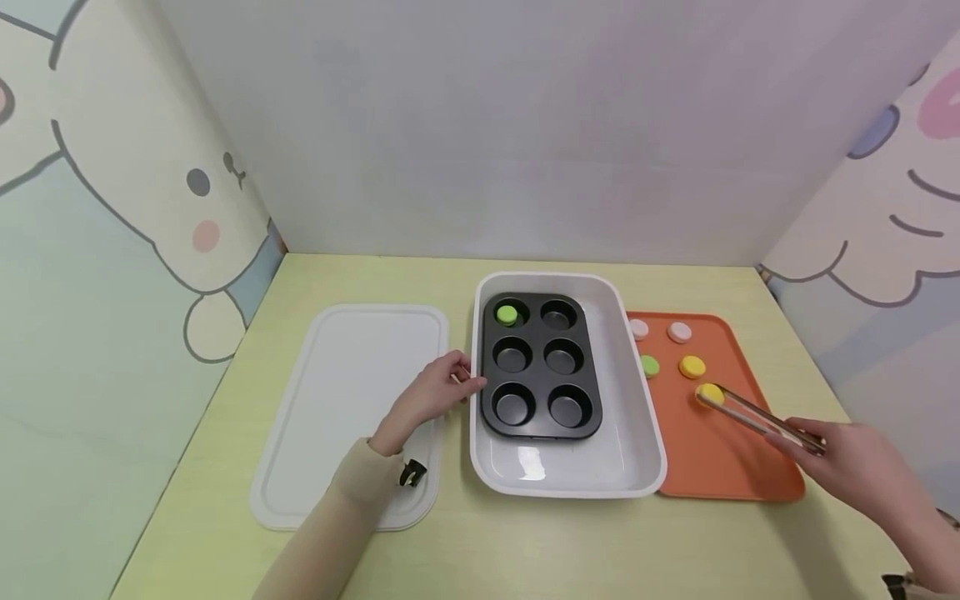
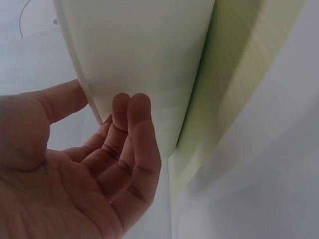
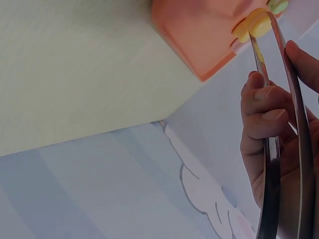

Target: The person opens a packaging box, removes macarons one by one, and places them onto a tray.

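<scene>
My right hand (image 1: 862, 467) grips metal tongs (image 3: 299, 119), whose tips hold a yellow macaron (image 1: 709, 394) over the orange tray (image 1: 720, 467). My left hand (image 1: 435, 390) pinches the left rim of a white tub (image 1: 570, 485); in the left wrist view the thumb lies over the rim and curled fingers are at the outer wall. Inside the tub sits a dark muffin pan (image 1: 538, 367) with six-cup layout hidden nowhere, and a green macaron (image 1: 507, 315) lies in its far left cup. Another yellow macaron (image 1: 692, 367) lies on the tray.
Two pale pink macarons (image 1: 679, 332) and a green macaron (image 1: 649, 366) lie on the orange tray, close to the tub's right wall. A white tray (image 1: 352, 400) lies left of the tub, under my left forearm. Walls (image 1: 525, 150) enclose the table's back and sides.
</scene>
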Demonstrator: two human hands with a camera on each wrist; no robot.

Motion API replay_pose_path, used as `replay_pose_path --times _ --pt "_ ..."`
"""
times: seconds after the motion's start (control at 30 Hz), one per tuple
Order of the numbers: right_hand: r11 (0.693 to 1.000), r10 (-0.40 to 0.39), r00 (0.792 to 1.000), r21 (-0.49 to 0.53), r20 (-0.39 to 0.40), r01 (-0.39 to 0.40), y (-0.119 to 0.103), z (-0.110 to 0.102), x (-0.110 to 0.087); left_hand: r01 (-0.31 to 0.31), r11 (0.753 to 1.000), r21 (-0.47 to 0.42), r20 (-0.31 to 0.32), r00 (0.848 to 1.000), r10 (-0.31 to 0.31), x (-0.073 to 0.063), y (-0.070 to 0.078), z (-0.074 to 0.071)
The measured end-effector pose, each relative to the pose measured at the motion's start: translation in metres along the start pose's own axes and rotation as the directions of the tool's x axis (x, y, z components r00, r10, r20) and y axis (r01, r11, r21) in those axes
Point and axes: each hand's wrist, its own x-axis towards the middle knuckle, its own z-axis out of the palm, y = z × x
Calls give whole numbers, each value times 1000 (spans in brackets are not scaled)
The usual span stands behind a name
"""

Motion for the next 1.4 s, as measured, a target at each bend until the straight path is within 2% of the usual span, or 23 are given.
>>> replay_pose_path --times 0.27,0.6,0.83,1.4 --pt "1000 -31 999 4 -15 31 3 6 -8 -6 1000 -10 1 1000 6 0 -1 0" --pt "1000 22 999 3 25 -22 4 8 -14 -6 1000 -5 2 1000 6 0 1 0" --pt "996 83 993 31 85 -86 4 5 -12 -13 1000 -2 6 1000 13 0 1 0" --pt "995 81 997 59 6 -81 -1 6 -5 -10 1000 -1 2 1000 10 0 -1 1"
